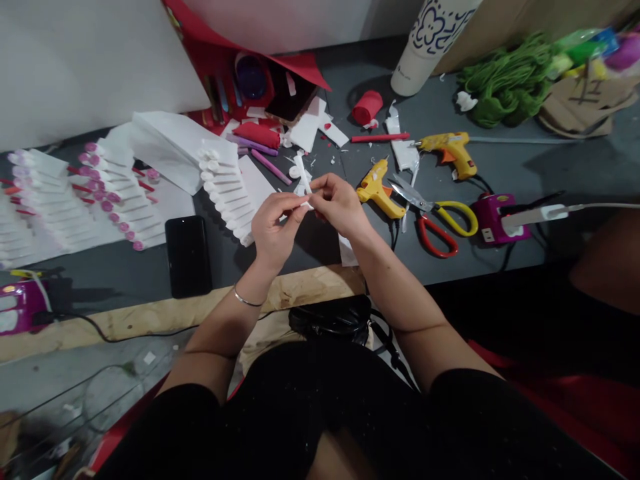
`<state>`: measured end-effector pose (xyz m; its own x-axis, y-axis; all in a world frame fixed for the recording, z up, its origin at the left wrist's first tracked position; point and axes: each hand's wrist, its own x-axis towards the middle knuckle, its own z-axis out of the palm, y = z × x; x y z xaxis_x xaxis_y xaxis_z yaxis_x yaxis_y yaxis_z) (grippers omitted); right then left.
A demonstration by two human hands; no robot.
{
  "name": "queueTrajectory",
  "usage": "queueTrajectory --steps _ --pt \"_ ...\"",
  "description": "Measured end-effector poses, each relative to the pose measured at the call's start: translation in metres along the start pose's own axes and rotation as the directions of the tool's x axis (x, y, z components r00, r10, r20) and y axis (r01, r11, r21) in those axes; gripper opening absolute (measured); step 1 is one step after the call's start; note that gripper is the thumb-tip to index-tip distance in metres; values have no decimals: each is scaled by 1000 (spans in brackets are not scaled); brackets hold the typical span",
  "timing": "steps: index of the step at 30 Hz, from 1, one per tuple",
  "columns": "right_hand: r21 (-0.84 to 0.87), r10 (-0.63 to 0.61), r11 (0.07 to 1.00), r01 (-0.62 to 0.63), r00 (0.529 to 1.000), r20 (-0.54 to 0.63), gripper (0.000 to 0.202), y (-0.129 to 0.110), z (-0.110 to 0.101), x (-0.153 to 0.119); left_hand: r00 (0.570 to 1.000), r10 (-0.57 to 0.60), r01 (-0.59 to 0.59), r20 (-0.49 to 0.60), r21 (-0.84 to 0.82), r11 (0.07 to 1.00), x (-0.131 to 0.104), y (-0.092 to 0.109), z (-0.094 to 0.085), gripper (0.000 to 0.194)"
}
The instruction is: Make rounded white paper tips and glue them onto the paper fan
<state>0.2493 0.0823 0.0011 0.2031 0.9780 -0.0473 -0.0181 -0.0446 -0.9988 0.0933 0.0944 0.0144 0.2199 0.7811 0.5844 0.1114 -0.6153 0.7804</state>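
Observation:
Above the table's near edge, my left hand (276, 228) and my right hand (341, 205) meet fingertip to fingertip. Both pinch a small white paper piece (308, 206), mostly hidden by the fingers. Just beyond them lie narrow white strips (302, 175), crossed over one another. To the left of my left hand, a row of white paper rolls with rounded tips (227, 193) rests on a white sheet. A yellow glue gun (380, 189) lies close to the right of my right hand.
Scissors (434, 212) with red and yellow handles, a second glue gun (453, 152) and a purple power strip (503, 219) lie right. A black phone (189, 257) and pink-tipped rolls (107, 193) are left. A white tumbler (425, 50) and green yarn (515, 80) stand behind.

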Motion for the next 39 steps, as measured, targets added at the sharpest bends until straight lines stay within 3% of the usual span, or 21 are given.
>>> queueTrajectory --steps 3,7,9,16,23,27,30,34,39 --pt "14 -31 999 31 999 -9 31 -4 0 -3 993 -97 87 -64 -133 987 0 -7 4 24" --pt "-27 -110 993 114 988 106 7 -16 0 -10 951 -285 250 -120 -245 937 0 -20 9 34" --pt "-89 -138 984 152 980 140 10 -21 0 -15 931 -343 303 -120 -268 915 1 -26 8 38" --pt "-244 -300 904 351 928 222 20 -29 -4 -25 909 -406 373 -92 -258 892 3 -39 -5 39" --pt "-403 -476 776 485 870 131 35 -27 -8 -20 888 -460 432 -20 -308 848 2 -38 -6 39" --pt "-346 -356 849 399 917 182 40 -25 -6 -19 867 -497 471 35 -382 795 3 -42 -7 36" --pt "-341 -262 892 298 954 148 38 -23 -6 -20 864 -500 484 54 -362 797 4 -42 -7 33" --pt "-364 -269 887 285 958 96 22 -21 -8 -21 871 -489 475 51 -349 808 4 -38 -5 30" --pt "-415 -335 838 353 935 118 17 -23 -7 -22 885 -465 411 -30 -419 810 7 -34 -3 33"
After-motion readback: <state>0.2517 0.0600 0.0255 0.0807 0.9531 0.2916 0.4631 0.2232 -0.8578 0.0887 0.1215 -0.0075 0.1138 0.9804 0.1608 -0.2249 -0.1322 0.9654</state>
